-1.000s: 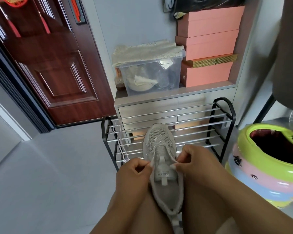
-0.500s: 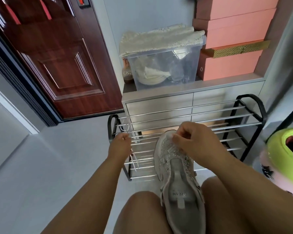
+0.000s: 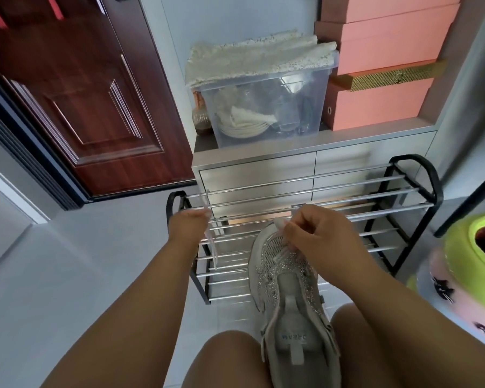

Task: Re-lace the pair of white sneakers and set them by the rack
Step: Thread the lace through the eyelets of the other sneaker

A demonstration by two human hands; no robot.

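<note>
I am resting the white sneaker (image 3: 289, 301) between my knees, toe pointing far toward the shoe rack (image 3: 319, 219). My right hand (image 3: 317, 236) is pinching the lace at the toe end, fingers curled. My left hand (image 3: 189, 226) is gripping the loose lace (image 3: 212, 247) out to the left, its end dangling in front of the rack.

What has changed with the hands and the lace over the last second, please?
The left hand has left the sneaker and pulled out to the left, drawing a length of lace with it. The right hand moved forward from the tongue to the toe end, where it pinches the lace. The sneaker stays between the knees, and the rack is unmoved.
</note>
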